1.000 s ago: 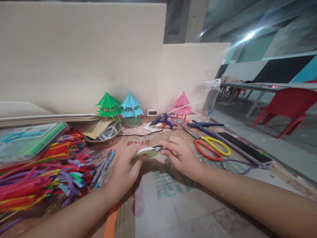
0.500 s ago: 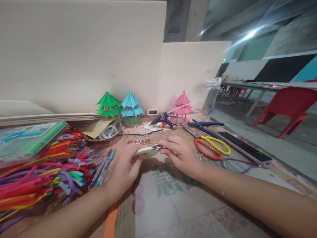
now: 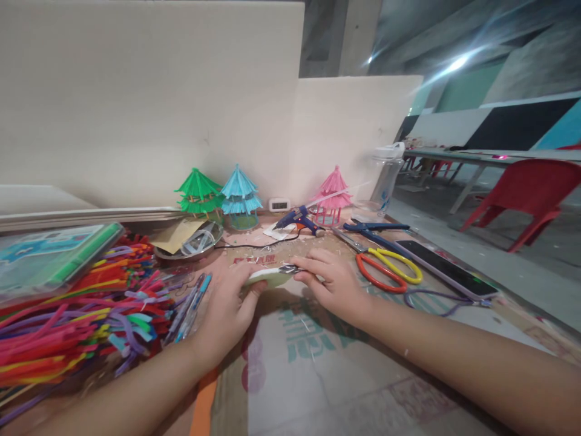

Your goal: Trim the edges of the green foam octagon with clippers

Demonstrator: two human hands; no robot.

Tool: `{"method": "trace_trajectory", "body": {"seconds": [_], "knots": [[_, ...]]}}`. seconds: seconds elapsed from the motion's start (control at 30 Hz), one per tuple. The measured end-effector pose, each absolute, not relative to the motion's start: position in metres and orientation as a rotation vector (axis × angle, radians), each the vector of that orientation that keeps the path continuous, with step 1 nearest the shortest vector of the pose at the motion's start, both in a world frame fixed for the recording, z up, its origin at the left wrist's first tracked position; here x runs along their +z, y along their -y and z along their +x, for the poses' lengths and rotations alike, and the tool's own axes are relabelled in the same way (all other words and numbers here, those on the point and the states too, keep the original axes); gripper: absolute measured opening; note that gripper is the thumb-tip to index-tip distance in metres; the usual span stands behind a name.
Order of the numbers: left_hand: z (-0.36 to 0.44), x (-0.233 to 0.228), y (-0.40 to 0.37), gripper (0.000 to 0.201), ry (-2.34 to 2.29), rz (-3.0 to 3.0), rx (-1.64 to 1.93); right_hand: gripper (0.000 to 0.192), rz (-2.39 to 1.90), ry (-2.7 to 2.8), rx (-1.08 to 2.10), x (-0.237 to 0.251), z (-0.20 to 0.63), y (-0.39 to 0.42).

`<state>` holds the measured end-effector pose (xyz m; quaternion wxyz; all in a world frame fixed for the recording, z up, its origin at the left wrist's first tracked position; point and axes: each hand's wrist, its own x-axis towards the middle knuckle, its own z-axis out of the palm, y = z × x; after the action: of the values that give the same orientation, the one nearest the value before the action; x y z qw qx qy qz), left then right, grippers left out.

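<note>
The left hand [image 3: 231, 306], partly curled, grips a pale flat piece [image 3: 264, 278] between thumb and fingers, while the right hand [image 3: 331, 283], nearly closed, pinches its dark 3-o'clock end, the glue gun [image 3: 296, 218] lying beyond at 1 o'clock and scissors [image 3: 373, 252] at 3 o'clock.

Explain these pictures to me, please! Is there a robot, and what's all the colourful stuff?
No robot here, just a person's two bare hands. The camera sits on their head, looking forward and down. The left hand and right hand hold a small pale piece with a dark patterned end. On the work surface, fuzzy sticks lie at the left; scissors and a phone lie at the right. Behind are three little roofed models, green, blue and pink, and a glue gun.
</note>
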<state>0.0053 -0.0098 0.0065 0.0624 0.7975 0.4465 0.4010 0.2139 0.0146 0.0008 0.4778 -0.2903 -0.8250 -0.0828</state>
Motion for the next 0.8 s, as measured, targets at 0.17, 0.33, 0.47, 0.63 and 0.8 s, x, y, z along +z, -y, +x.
{"method": "trace_trajectory", "body": {"seconds": [0.17, 0.33, 0.47, 0.63, 0.8], "knots": [[0.005, 0.0065, 0.0097, 0.016, -1.359, 2.427, 1.197, 0.032, -0.734, 2.016, -0.176, -0.0003, 0.2138, -0.0145], [0.0076, 0.0089, 0.0117, 0.015, -1.239, 2.492, 1.217, 0.033, -0.682, 2.066, -0.197, 0.0019, 0.2125, -0.0115], [0.0085, 0.0096, 0.0126, 0.015, -1.226, 2.514, 1.213, 0.032, -0.669, 2.086, -0.203, 0.003, 0.2126, -0.0102], [0.008, 0.0093, 0.0127, 0.014, -1.2, 2.542, 1.242, 0.033, -0.663, 2.076, -0.235, 0.0037, 0.2124, -0.01], [0.0078, 0.0098, 0.0129, 0.014, -1.246, 2.514, 1.207, 0.034, -0.675, 2.071, -0.233, 0.0026, 0.2118, -0.0101]]}}
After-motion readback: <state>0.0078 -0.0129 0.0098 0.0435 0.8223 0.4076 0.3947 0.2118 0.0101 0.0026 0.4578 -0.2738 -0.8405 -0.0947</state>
